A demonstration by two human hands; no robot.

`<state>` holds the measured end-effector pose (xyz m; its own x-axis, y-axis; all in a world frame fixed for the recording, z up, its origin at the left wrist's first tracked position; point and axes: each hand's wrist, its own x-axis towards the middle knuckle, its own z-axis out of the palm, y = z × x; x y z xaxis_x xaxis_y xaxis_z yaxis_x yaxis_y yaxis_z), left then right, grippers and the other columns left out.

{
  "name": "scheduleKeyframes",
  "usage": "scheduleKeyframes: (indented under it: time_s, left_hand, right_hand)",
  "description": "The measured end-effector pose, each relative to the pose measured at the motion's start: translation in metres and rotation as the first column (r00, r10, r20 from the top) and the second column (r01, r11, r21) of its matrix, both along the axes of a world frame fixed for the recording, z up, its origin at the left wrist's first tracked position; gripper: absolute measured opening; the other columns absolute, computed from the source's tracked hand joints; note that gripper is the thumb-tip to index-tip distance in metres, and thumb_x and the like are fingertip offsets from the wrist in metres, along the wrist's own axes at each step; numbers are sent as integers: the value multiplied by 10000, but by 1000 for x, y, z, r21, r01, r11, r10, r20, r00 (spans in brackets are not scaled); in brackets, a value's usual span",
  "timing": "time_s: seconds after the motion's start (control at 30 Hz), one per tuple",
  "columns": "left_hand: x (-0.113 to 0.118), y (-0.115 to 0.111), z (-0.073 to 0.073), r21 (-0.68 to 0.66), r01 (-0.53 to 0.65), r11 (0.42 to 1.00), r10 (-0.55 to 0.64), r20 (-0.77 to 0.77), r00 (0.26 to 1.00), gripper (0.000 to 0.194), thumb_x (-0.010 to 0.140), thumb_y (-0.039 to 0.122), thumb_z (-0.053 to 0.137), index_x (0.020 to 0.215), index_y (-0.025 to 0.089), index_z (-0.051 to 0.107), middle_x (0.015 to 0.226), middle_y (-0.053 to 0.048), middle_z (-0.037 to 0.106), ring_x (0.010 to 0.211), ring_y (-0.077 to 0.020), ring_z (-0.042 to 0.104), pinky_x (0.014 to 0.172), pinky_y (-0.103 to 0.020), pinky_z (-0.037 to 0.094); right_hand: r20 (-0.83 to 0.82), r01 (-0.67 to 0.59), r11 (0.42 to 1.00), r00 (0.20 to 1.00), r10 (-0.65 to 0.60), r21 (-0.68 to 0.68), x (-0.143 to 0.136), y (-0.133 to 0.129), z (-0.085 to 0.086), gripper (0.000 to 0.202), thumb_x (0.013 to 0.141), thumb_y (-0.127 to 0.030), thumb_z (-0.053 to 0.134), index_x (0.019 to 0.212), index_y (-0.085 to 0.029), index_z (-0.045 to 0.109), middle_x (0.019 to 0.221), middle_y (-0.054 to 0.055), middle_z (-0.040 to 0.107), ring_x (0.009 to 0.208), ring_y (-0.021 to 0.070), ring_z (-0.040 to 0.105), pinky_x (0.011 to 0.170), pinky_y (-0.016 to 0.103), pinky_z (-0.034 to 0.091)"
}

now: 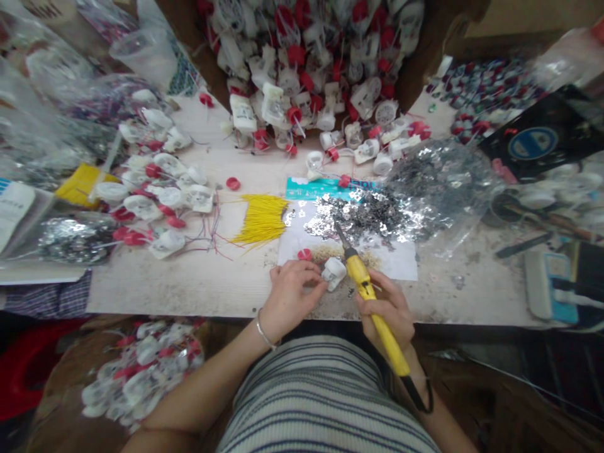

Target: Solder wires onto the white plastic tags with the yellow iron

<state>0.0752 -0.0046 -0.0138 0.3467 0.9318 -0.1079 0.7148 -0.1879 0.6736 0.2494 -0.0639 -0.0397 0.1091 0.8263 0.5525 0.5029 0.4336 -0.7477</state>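
My left hand (295,292) rests at the table's front edge, its fingertips closed on the left side of a small white plastic part (334,274). A red cap (304,254) lies just beyond those fingers. In my right hand (389,308) is a yellow handheld tool (372,296) with a dark narrow tip and a black cord. The tip points away from me, at the near edge of a pile of small shiny metal pieces (368,214) on a white sheet (406,267). A bundle of yellow wires (262,218) lies left of the pile.
A large container (427,69) of white and red parts stands at the back. More such parts (160,189) lie at the left. A clear bag (438,182) of metal pieces is right of the pile. A white and blue box (550,286) sits far right.
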Motion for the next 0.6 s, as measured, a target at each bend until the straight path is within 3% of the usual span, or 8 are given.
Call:
scheduleKeyframes:
  time_s: [0.03,0.1,0.23,0.33,0.4,0.5,0.6]
  left_hand:
    - [0,0,0,5,2,1000,-2,-2,1000,108,765,245,671,660,220,684,896,-29,693,890,-254,598,796,-488,394]
    - [-2,0,-2,21,16,1000,-16,-2,1000,103,774,242,666,675,224,685,902,-27,689,894,-251,599,794,-478,404]
    - [-9,-3,-4,156,61,986,-74,76,994,98,779,290,680,739,202,661,897,-43,670,918,-231,591,817,-420,437]
    - [-9,-7,-1,269,100,958,-124,74,990,401,721,412,722,1023,170,616,1037,-102,649,1048,-275,545,902,-450,418]
    - [-9,-8,3,263,144,954,-165,60,984,548,727,399,716,1180,153,529,1104,-122,634,1077,-282,539,952,-479,390]
    - [-19,-8,10,197,203,959,-227,105,968,530,747,307,679,1223,167,492,1078,-94,651,1008,-236,588,963,-429,417]
    - [-58,-6,21,84,144,986,-150,76,986,546,744,324,669,1248,206,497,1006,-55,668,868,-186,629,784,-293,509]
  right_hand:
    - [-19,41,999,999,-40,31,-5,10,-4,286,697,24,600,826,-230,634,1309,7,518,1046,190,635,772,324,619]
    - [27,-4,999,1000,3,33,-12,25,-11,241,700,-26,638,835,-226,626,1309,28,491,1071,201,614,796,352,612]
    - [61,-51,999,997,51,-9,-16,33,-15,207,716,-28,630,806,-211,597,1256,42,492,1051,172,607,808,315,602]
    - [2,4,1000,1000,-4,0,-17,27,-8,206,699,-11,647,706,-193,551,1224,31,492,1027,151,608,785,272,597]
    - [-71,2,1000,997,-3,-14,-19,23,-1,228,689,-18,663,647,-185,514,1205,23,495,1004,141,615,766,252,595]
    - [-167,-40,998,985,33,-38,-19,22,5,231,685,-35,673,645,-185,501,1192,33,493,1019,163,612,734,267,604]
    - [-194,-23,999,981,14,-45,-15,26,4,208,687,-38,663,675,-187,518,1177,54,505,1036,188,602,770,328,597]
